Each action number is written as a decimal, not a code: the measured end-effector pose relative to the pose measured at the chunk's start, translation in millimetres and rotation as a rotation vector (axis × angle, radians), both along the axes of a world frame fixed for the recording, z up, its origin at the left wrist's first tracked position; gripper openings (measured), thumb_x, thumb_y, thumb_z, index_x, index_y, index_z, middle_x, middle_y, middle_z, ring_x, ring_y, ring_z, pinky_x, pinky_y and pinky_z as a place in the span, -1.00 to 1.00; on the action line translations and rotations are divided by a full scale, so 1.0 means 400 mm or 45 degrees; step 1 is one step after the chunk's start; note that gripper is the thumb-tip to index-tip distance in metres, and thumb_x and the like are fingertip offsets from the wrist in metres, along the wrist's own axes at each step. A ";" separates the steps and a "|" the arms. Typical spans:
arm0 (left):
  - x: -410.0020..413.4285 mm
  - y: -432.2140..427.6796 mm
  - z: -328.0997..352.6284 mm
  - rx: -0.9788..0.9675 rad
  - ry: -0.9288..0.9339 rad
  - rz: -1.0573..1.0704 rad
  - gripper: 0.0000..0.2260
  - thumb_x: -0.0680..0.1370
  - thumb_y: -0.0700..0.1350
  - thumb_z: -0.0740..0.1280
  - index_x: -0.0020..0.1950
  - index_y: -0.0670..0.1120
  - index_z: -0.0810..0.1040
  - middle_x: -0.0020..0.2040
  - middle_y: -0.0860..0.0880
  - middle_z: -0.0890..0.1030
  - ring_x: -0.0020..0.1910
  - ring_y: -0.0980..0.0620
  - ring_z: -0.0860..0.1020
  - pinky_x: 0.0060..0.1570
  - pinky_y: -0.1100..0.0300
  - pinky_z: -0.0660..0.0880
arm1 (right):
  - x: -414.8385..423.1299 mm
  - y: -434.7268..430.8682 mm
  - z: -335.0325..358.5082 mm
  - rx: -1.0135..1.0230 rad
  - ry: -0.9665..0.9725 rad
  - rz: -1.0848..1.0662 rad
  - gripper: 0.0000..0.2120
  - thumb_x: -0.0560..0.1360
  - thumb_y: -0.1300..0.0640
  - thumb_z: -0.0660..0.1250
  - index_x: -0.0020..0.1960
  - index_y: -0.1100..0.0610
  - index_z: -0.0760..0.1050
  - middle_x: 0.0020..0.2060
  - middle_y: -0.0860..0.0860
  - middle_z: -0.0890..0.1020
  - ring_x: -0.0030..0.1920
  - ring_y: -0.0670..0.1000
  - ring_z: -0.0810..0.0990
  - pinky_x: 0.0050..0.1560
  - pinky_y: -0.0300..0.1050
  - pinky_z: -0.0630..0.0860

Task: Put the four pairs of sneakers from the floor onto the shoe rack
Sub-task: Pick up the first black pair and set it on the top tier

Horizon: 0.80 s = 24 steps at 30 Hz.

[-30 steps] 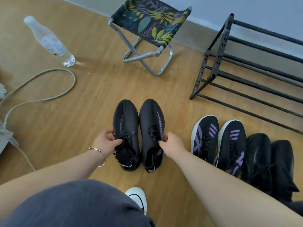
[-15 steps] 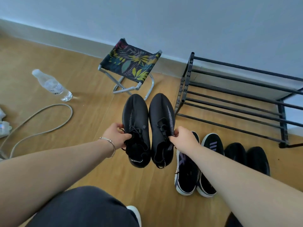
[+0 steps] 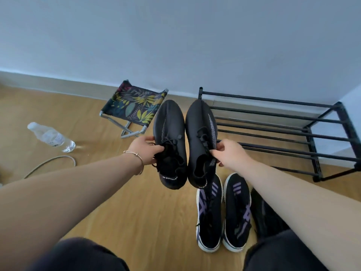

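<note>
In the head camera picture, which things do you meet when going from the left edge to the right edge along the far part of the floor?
Water bottle → folding stool → black sneaker in the left hand → black sneaker in the right hand → shoe rack.

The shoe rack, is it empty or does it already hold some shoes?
Empty, in the visible part: only bare black bars show on the shoe rack; its right end runs out of view.
</note>
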<state>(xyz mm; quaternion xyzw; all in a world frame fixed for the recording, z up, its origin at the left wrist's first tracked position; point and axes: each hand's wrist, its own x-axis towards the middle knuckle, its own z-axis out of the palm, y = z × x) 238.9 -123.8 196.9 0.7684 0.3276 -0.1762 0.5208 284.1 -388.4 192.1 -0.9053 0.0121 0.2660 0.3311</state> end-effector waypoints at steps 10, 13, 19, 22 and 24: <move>0.258 -0.196 -0.004 -0.089 -0.261 0.091 -0.55 0.52 -0.18 0.44 0.41 -0.10 0.49 -0.13 0.02 0.61 -0.26 0.10 0.54 -0.04 0.02 0.63 | 0.165 -0.143 -0.021 0.110 -0.178 -0.286 -0.78 0.56 -0.02 0.37 0.08 0.10 0.47 -0.01 0.10 0.67 -0.09 0.11 0.70 0.03 0.13 0.68; 0.313 -0.236 -0.031 -0.093 -0.275 0.096 -0.57 0.53 -0.17 0.42 0.40 -0.11 0.52 -0.18 0.07 0.58 -0.29 0.12 0.51 -0.24 0.18 0.55 | 0.205 -0.174 -0.044 0.106 -0.209 -0.342 -0.78 0.55 -0.04 0.36 0.02 0.11 0.50 -0.08 0.11 0.68 -0.09 0.13 0.69 0.04 0.18 0.65; 0.375 -0.270 -0.063 -0.053 -0.274 0.082 -0.71 0.53 -0.16 0.44 0.25 -0.15 0.63 -0.21 0.02 0.64 -0.22 0.02 0.63 -0.14 0.11 0.66 | 0.253 -0.209 -0.075 0.187 -0.218 -0.404 -0.75 0.61 0.01 0.31 0.10 0.16 0.63 -0.08 0.13 0.71 -0.08 0.13 0.69 0.09 0.17 0.65; 0.393 -0.264 -0.081 0.030 -0.283 0.064 -0.76 0.50 -0.09 0.48 0.14 -0.11 0.70 -0.16 -0.04 0.71 -0.08 -0.13 0.70 0.03 -0.05 0.66 | 0.266 -0.210 -0.086 0.209 -0.206 -0.402 -0.74 0.61 0.02 0.29 0.09 0.17 0.66 -0.10 0.13 0.71 -0.07 0.13 0.68 0.12 0.18 0.63; 0.398 -0.261 -0.096 0.105 -0.292 0.038 -0.80 0.48 -0.03 0.48 0.06 -0.07 0.73 -0.16 -0.04 0.72 -0.11 -0.12 0.69 0.03 -0.04 0.66 | 0.270 -0.209 -0.093 0.230 -0.193 -0.401 -0.75 0.62 0.04 0.28 0.07 0.17 0.66 -0.10 0.14 0.70 -0.05 0.15 0.67 0.13 0.20 0.62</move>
